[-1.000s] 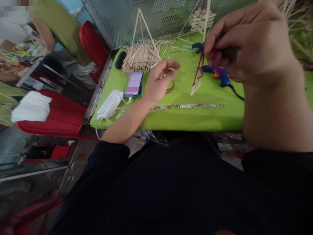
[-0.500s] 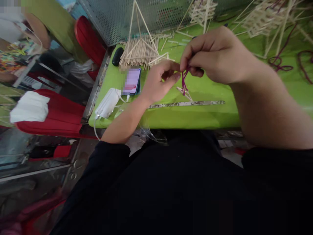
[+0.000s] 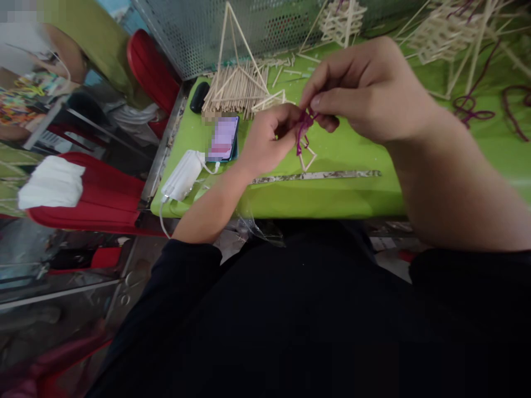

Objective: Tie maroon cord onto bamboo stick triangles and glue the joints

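Observation:
Purple cord (image 3: 299, 145) is pinched between the fingertips of my left hand (image 3: 271, 138), which is closed on it. My right hand (image 3: 360, 91) pinches the same cord just to the right, its fingertips close to those of the left. A small piece of joined sticks (image 3: 308, 162) hangs or lies right under the cord; its upper part is hidden. Below it on the green table (image 3: 332, 202) lies a long, narrow speckled strip (image 3: 323, 175).
Bundled sticks (image 3: 238, 91) with a triangular stick frame, a lit phone (image 3: 224, 138) and a white power bank (image 3: 182, 174) lie at left. Stick structures (image 3: 448, 30) and loose purple cord (image 3: 473, 110) are at right. A person's arm shows far left.
The cord has shifted left and bunched up at my fingertips. The small stick piece has turned, with its point now lower and further left. My right fingers moved slightly left.

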`<state>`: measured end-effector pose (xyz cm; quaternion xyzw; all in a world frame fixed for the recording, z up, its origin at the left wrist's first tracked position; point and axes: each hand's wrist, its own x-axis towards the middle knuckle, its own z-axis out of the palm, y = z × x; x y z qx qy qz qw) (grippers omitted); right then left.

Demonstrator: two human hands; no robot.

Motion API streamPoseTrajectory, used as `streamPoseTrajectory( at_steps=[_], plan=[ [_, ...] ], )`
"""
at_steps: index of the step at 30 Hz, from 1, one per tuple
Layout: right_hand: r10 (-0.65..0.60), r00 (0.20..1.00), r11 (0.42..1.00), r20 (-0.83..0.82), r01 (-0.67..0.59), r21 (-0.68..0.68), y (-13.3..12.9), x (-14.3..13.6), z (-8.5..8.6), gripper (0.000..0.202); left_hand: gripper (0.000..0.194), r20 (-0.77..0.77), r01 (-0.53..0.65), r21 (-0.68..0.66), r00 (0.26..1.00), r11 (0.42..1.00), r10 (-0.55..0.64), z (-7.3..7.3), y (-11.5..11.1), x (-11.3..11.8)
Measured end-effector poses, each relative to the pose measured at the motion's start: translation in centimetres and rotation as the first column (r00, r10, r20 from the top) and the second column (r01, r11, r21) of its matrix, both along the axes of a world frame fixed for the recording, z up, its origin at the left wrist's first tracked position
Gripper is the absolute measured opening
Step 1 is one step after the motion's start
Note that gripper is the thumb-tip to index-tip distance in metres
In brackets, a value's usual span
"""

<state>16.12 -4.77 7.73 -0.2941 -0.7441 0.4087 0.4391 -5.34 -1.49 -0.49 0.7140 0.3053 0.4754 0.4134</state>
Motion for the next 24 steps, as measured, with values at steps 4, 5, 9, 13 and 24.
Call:
streamPoseTrajectory(
  at_steps=[4,5,9,13,24],
  plan=[
    [-0.006,0.997,0.998,-0.071,0.002,-0.058,-0.2,0.0,0.1,0.007,0.035,0.048,0.157,-0.009,0.987,0.988,-0.156,-0.1,0.4,0.0],
    [-0.018,0.997,0.997,-0.079,0.012,-0.078,-0.2,0.0,0.1,0.009,0.035,0.067,0.186,-0.021,0.981,0.982,-0.185,-0.1,0.4,-0.1],
    [-0.089,0.989,0.992,-0.114,0.078,-0.104,-0.5,0.2,0.2,0.012,0.032,0.074,0.248,-0.063,0.967,0.967,-0.244,0.2,0.3,-0.3],
    [-0.133,0.980,0.988,-0.149,0.120,-0.094,-0.5,0.2,0.4,0.011,0.028,0.047,0.192,-0.094,0.981,0.977,-0.188,0.4,0.3,-0.4],
    [-0.043,0.997,0.987,0.067,0.053,-0.155,0.1,1.0,-0.3,0.038,0.036,0.167,0.055,-0.173,0.986,0.983,-0.025,1.2,-0.1,-0.2]
  ],
)
